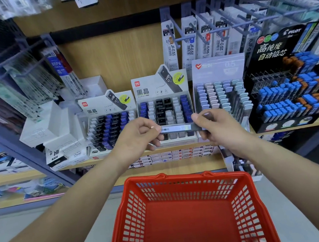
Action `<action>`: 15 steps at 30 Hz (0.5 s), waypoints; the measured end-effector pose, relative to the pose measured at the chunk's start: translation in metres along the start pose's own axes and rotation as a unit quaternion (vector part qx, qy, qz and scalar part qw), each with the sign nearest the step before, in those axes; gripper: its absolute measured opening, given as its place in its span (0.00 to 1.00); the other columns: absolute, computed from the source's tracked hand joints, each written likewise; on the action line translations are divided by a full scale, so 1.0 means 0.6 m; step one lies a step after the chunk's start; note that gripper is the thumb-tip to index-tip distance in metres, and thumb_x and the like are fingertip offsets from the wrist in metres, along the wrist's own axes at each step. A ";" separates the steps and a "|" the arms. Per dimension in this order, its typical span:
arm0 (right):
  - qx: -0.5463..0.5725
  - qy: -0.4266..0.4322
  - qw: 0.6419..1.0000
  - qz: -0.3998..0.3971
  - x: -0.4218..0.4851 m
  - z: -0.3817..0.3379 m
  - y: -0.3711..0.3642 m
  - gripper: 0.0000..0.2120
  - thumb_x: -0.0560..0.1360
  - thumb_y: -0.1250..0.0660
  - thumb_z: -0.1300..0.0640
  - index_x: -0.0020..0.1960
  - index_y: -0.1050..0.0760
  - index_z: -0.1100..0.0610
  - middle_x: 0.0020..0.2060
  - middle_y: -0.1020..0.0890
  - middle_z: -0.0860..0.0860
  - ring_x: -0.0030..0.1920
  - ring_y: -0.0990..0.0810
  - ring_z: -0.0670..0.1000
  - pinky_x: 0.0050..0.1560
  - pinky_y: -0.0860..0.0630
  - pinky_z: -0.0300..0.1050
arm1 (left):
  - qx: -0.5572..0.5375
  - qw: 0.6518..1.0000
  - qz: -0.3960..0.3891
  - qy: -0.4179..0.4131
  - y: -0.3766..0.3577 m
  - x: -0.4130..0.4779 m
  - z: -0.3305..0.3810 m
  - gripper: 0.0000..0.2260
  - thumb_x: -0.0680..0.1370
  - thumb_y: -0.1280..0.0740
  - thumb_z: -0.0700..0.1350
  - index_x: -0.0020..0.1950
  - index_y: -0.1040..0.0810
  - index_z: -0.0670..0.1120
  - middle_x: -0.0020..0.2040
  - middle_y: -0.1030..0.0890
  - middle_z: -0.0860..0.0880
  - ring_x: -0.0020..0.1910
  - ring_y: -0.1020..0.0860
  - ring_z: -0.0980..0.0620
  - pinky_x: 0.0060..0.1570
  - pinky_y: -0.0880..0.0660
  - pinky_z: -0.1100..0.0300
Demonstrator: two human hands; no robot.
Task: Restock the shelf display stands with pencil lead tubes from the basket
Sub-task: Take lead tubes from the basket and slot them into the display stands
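Lead tube (176, 128) held level above the red basket (185, 226), left hand (136, 137) and right hand (216, 126) each pinching one end. Barcode label faces up, probably to check the grade before picking a display stand (147, 86) beyond the basket. No other tubes visible in the basket.

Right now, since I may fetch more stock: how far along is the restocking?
Nearly done, it seems. The middle stand and its neighbours look largely filled, and the red basket shows no tubes on its visible floor. In hand: one pencil lead tube, held level between the left hand and right hand before that stand. Left: slotting that tube in.
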State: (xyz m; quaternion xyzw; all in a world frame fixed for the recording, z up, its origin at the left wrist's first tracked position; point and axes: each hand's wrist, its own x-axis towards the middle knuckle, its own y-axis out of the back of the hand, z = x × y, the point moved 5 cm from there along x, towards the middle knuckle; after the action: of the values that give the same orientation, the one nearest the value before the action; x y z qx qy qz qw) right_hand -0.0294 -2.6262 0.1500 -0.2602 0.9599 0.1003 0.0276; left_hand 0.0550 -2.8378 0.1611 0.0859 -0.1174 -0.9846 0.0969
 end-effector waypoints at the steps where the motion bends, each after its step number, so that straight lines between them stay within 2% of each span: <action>1: -0.008 0.000 1.000 0.014 -0.001 0.001 0.003 0.16 0.80 0.35 0.43 0.36 0.24 0.48 0.27 0.24 0.49 0.24 0.34 0.46 0.25 0.35 0.38 | 0.000 1.000 -0.015 0.005 -0.005 -0.001 0.000 0.05 0.81 0.31 0.42 0.50 0.23 0.41 0.41 0.14 0.44 0.35 0.18 0.51 0.35 0.21 0.61; 5: -0.008 0.021 0.998 0.056 -0.005 0.002 0.018 0.14 0.79 0.31 0.46 0.39 0.22 0.54 0.29 0.22 0.49 0.23 0.34 0.45 0.25 0.34 0.36 | 0.079 0.993 -0.089 0.008 -0.029 -0.010 -0.001 0.06 0.80 0.29 0.43 0.47 0.24 0.43 0.42 0.13 0.44 0.37 0.17 0.50 0.38 0.21 0.61; 8: -0.066 0.057 0.994 0.058 -0.011 -0.003 0.014 0.13 0.79 0.31 0.50 0.39 0.19 0.54 0.27 0.22 0.49 0.22 0.31 0.41 0.25 0.35 0.30 | 0.107 0.985 -0.134 0.015 -0.059 -0.017 -0.004 0.05 0.80 0.29 0.43 0.51 0.24 0.44 0.42 0.13 0.45 0.37 0.17 0.50 0.38 0.22 0.60; 12: -0.113 0.059 0.992 0.007 -0.017 -0.001 -0.009 0.08 0.82 0.35 0.51 0.48 0.18 0.51 0.33 0.16 0.49 0.22 0.29 0.40 0.26 0.33 0.32 | 0.131 0.985 -0.114 -0.011 -0.085 -0.022 0.003 0.06 0.80 0.29 0.48 0.49 0.20 0.45 0.40 0.13 0.50 0.36 0.17 0.50 0.34 0.22 0.57; 15: -0.135 0.067 0.989 -0.011 -0.023 -0.002 -0.014 0.05 0.82 0.34 0.52 0.51 0.20 0.48 0.37 0.14 0.46 0.31 0.23 0.34 0.38 0.32 0.33 | 0.149 0.985 -0.073 -0.039 -0.085 -0.016 0.009 0.05 0.80 0.29 0.48 0.48 0.16 0.47 0.40 0.13 0.51 0.43 0.15 0.55 0.51 0.21 0.53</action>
State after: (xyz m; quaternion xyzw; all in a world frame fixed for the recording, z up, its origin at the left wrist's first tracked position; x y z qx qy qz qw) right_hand -0.0134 -2.6266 0.1511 -0.2778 0.9345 0.2111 -0.0710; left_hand 0.0548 -2.7862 0.1549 0.0691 -0.2599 -0.9631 0.0061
